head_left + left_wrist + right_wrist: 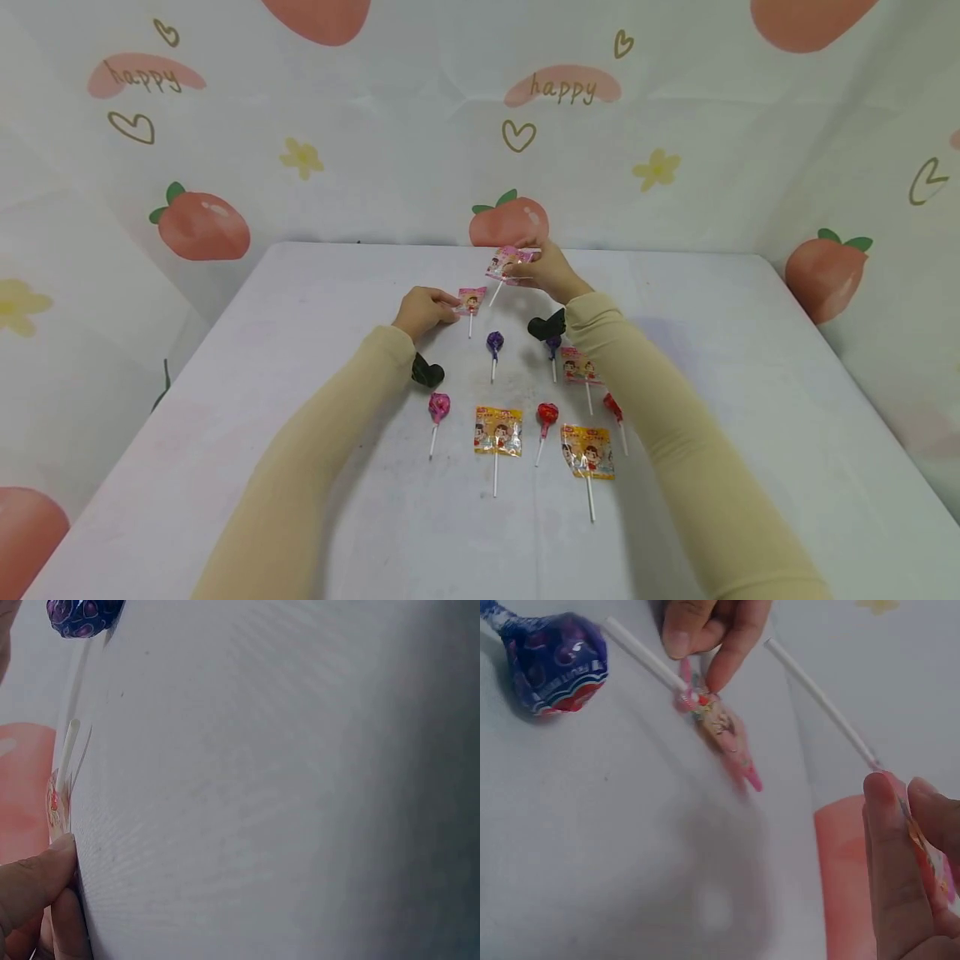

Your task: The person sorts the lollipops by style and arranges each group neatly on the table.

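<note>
My left hand (426,312) pinches the edge of a pink-wrapped flat lollipop (471,302) at the back of the table, its white stick pointing toward me. In the right wrist view that lollipop (724,731) is close to the tabletop; whether it touches cannot be told. Slightly farther back and to the right, my right hand (553,271) holds a second pink-wrapped flat lollipop (504,262) above the table, thumb and fingers on the wrapper. Its stick slants down to the left. A purple round lollipop (495,342) lies just in front of both hands.
A second purple lollipop (553,343) and another pink-wrapped one (576,367) lie near my right forearm. Closer to me are a pink round lollipop (438,407), red ones (547,413) (612,407) and yellow-wrapped ones (498,432) (588,454). A patterned cloth (420,183) hangs behind the table.
</note>
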Demonstrator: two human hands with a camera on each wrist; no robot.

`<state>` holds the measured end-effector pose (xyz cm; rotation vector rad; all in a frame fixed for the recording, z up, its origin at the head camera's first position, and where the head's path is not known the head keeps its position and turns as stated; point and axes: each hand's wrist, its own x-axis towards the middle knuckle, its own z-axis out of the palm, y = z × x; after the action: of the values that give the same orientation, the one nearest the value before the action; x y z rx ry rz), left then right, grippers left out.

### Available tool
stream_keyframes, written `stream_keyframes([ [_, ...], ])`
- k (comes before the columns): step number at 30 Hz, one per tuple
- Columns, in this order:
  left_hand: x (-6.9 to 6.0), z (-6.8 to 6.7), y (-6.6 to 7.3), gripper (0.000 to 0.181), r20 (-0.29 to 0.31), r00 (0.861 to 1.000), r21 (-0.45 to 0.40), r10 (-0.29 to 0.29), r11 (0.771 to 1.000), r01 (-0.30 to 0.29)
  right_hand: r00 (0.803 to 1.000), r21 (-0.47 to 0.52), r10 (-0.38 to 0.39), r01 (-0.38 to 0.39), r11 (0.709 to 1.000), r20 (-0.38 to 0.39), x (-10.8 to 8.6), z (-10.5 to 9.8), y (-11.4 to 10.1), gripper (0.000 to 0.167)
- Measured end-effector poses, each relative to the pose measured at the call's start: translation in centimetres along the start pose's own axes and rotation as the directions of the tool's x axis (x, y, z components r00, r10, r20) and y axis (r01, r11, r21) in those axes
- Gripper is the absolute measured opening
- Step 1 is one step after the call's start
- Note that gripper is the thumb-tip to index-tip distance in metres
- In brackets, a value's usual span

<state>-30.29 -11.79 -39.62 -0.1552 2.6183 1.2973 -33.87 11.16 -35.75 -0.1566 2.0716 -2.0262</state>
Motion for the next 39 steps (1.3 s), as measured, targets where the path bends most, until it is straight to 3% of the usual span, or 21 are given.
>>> stream_keyframes([
  [12, -0.3, 0.0, 0.2, 0.027, 0.0, 1.0, 0.006, 0.005, 1.0, -0.005, 0.995, -0.213, 0.082, -0.092, 0.973, -0.055, 0.1, 0.7, 1.5, 0.056],
  [19, -0.2, 0.0, 0.1, 0.026, -0.007, 1.0, 0.014, 0.011, 1.0, -0.011, 0.987, -0.202, 0.127, -0.145, 0.969, -0.103, 0.2, 1.0, 1.9, 0.056],
  [26, -0.1, 0.0, 0.0, 0.026, 0.004, 1.0, 0.002, -0.002, 1.0, 0.002, 0.983, -0.266, 0.145, -0.169, 0.949, -0.108, 0.0, 0.9, 2.3, 0.052],
  [33, -0.3, 0.0, 0.1, 0.026, 0.002, 1.0, 0.003, 0.007, 1.0, -0.007, 0.979, -0.472, 0.138, -0.194, 0.86, -0.152, -0.2, 0.7, 2.3, 0.049],
  [39, -0.2, 0.0, 0.0, 0.027, -0.003, 1.0, 0.016, 0.014, 1.0, -0.014, 0.979, -0.536, 0.139, -0.196, 0.821, -0.145, -0.3, 0.7, 2.3, 0.048],
])
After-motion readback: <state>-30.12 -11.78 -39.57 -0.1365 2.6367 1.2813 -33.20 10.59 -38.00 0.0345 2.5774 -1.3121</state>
